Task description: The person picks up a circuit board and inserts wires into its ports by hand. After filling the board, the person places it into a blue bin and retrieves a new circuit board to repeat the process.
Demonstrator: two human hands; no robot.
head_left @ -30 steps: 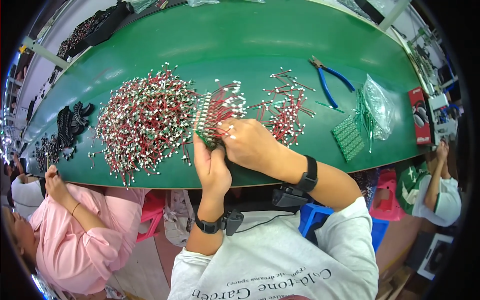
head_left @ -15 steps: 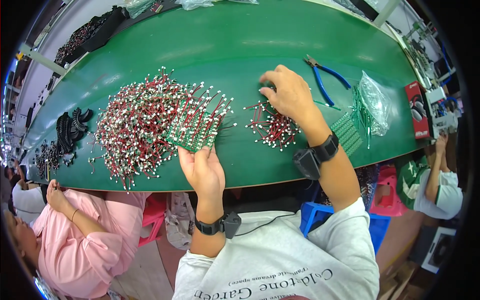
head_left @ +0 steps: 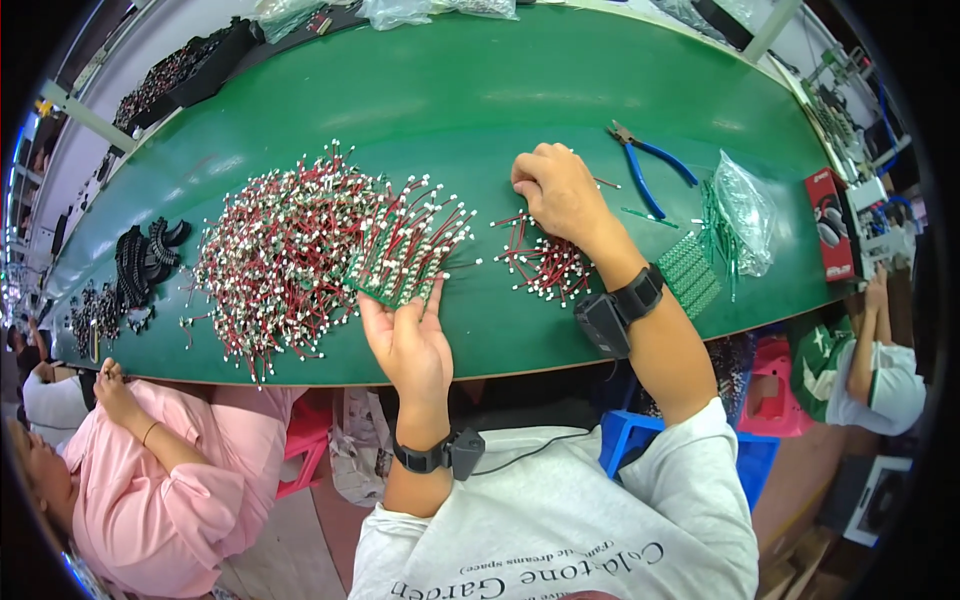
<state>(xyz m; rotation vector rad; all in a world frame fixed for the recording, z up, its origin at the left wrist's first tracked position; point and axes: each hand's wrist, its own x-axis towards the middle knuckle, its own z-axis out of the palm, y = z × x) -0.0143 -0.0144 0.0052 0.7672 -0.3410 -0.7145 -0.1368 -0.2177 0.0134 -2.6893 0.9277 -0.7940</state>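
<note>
My left hand [head_left: 410,338] holds a green circuit board [head_left: 405,262] by its near edge; rows of red wires with white plugs stand up from it. Beside it on the left lies a big heap of the same red wires [head_left: 280,245]. My right hand [head_left: 557,190] rests with curled fingers at the far side of a smaller pile of red wires [head_left: 543,262], fingertips down among them. I cannot tell whether it has one pinched.
Blue-handled pliers [head_left: 645,170] lie past my right hand. A clear bag of green parts [head_left: 738,215] and a bare green board [head_left: 692,272] sit to the right, a red box [head_left: 832,222] beyond. Black parts [head_left: 140,262] lie far left. Other people sit at both sides.
My right hand left the board, reached right to the small wire pile and stays there. My left hand keeps the board, now tilted a little flatter.
</note>
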